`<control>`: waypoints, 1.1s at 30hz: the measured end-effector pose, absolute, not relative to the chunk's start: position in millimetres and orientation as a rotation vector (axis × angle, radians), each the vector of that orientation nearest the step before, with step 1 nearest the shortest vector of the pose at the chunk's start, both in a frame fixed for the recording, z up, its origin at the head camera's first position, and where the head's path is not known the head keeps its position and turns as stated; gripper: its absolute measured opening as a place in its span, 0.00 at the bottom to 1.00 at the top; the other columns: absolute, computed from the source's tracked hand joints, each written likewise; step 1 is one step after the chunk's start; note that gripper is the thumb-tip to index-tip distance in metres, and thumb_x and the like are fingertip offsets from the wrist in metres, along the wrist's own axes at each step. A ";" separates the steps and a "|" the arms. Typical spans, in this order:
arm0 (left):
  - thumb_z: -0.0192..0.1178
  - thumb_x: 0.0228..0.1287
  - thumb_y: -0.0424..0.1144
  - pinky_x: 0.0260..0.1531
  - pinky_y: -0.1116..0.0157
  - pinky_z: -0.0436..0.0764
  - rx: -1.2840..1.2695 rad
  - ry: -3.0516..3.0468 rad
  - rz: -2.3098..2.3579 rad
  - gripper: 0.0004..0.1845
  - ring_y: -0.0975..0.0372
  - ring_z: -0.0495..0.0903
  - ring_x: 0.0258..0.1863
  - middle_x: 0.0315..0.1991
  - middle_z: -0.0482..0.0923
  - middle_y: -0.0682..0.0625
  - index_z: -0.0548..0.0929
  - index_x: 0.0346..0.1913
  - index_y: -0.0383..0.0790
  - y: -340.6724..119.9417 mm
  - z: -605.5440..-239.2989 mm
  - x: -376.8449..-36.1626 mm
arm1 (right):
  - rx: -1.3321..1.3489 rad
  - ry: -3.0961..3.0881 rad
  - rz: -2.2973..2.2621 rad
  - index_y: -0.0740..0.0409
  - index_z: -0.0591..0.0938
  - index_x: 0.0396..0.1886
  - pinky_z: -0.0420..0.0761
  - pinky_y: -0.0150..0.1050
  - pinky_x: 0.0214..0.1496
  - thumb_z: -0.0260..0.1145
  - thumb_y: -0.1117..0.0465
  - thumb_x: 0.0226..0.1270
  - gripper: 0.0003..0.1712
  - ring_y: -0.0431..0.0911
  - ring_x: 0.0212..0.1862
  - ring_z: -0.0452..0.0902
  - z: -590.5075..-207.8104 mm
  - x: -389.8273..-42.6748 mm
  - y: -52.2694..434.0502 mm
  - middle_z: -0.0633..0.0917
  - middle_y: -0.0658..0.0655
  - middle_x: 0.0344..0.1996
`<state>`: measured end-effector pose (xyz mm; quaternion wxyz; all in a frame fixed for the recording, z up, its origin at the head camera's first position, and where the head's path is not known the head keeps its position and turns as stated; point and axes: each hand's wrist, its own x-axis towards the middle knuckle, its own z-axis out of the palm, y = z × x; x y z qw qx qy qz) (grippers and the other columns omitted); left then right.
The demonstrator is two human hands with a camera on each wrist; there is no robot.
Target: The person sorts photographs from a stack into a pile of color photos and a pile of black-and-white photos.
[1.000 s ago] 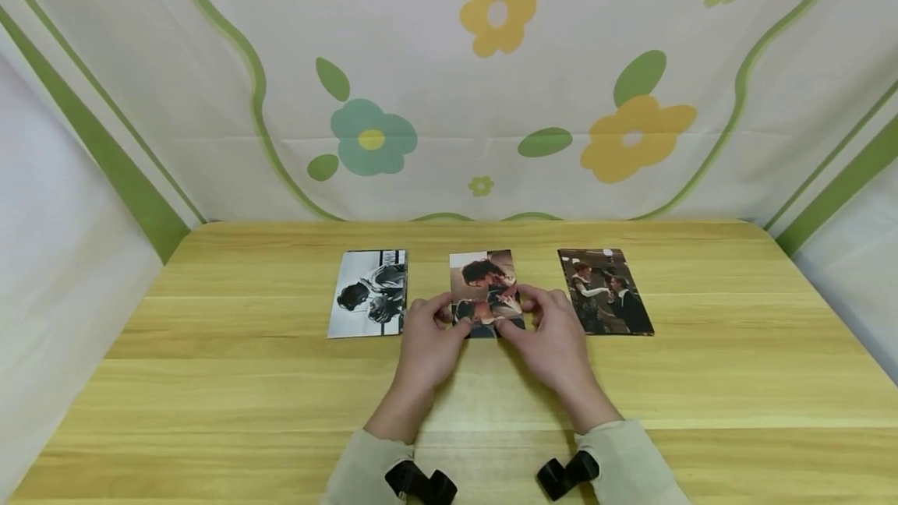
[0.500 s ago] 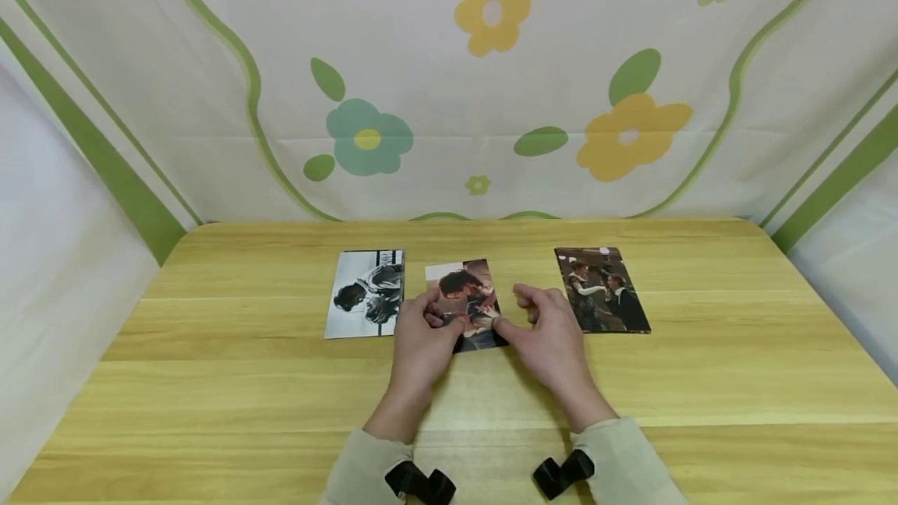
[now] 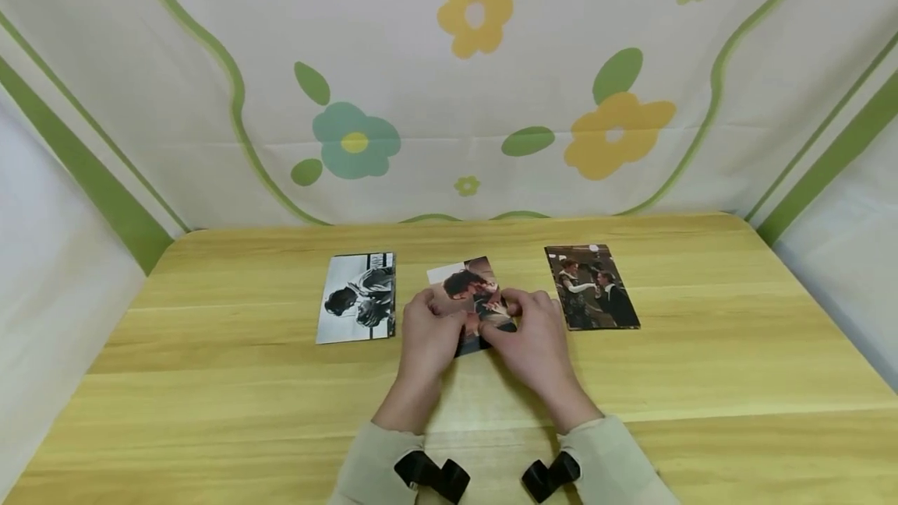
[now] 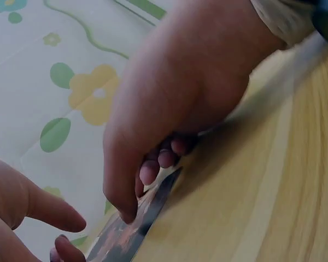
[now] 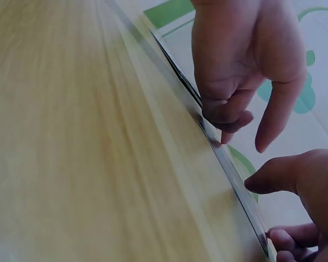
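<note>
A photo card (image 3: 466,285) of a dark-haired figure lies at the table's middle, turned slightly anticlockwise. My left hand (image 3: 426,333) is at its left edge, fingers curled along the side and thumb over its face. From the other side, my right hand (image 3: 531,337) holds the right edge, thumb on the lower part. In the left wrist view the right hand (image 4: 175,93) presses its thumb down near the card's dark border (image 4: 167,183). The right wrist view shows the left hand (image 5: 235,49) with curled fingers beside the thin card edge. Fingers partly hide the card.
A black-and-white photo pile (image 3: 356,298) lies to the left. Another photo pile (image 3: 595,287), with a couple in dark clothes, lies to the right. Behind the wooden table (image 3: 281,411) hangs a white flowered cloth (image 3: 421,61). Black wrist cameras sit on both sleeves.
The middle card has shifted left and towards me and turned anticlockwise. My right fingers, apart from its right edge half a second ago, are now against it. The head view has shifted slightly.
</note>
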<state>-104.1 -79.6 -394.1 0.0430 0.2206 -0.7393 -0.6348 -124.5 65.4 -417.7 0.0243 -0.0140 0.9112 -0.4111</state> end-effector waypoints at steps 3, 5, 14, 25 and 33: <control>0.71 0.62 0.30 0.40 0.67 0.75 0.756 -2.153 -2.040 0.35 0.58 0.73 0.44 0.46 0.77 0.44 0.75 0.73 0.26 -78.3 -393.6 -106.0 | -0.008 2.808 -1.289 0.59 0.82 0.67 0.70 0.46 0.53 0.79 0.52 0.62 0.35 0.53 0.53 0.70 -417.4 -124.6 66.1 0.79 0.58 0.49; 0.70 0.63 0.28 0.40 0.67 0.73 0.783 -2.097 -2.078 0.32 0.58 0.70 0.44 0.44 0.73 0.47 0.77 0.71 0.27 -79.6 -393.6 -106.5 | 0.011 2.800 -1.313 0.59 0.82 0.67 0.70 0.46 0.54 0.79 0.53 0.62 0.34 0.53 0.54 0.70 -417.7 -125.5 66.1 0.79 0.59 0.50; 0.65 0.63 0.25 0.54 0.60 0.76 0.757 -2.068 -2.048 0.26 0.53 0.75 0.55 0.54 0.77 0.42 0.84 0.66 0.38 -82.7 -395.7 -103.6 | 0.070 2.743 -1.497 0.59 0.80 0.68 0.70 0.46 0.57 0.78 0.55 0.63 0.34 0.53 0.57 0.69 -419.1 -126.6 69.6 0.77 0.60 0.53; 0.63 0.72 0.25 0.41 0.72 0.80 0.653 -2.105 -1.984 0.25 0.57 0.82 0.49 0.54 0.83 0.40 0.83 0.70 0.39 -92.9 -389.2 -99.0 | 0.093 2.538 -1.788 0.47 0.84 0.68 0.77 0.42 0.61 0.76 0.54 0.70 0.27 0.48 0.59 0.77 -412.5 -128.4 72.8 0.83 0.55 0.57; 0.66 0.72 0.28 0.38 0.75 0.79 0.567 -2.090 -2.027 0.23 0.61 0.82 0.45 0.51 0.84 0.43 0.85 0.68 0.40 -101.6 -373.3 -99.3 | 0.063 2.519 -1.946 0.47 0.87 0.65 0.79 0.32 0.53 0.73 0.60 0.73 0.22 0.45 0.55 0.77 -399.6 -125.8 73.8 0.83 0.55 0.55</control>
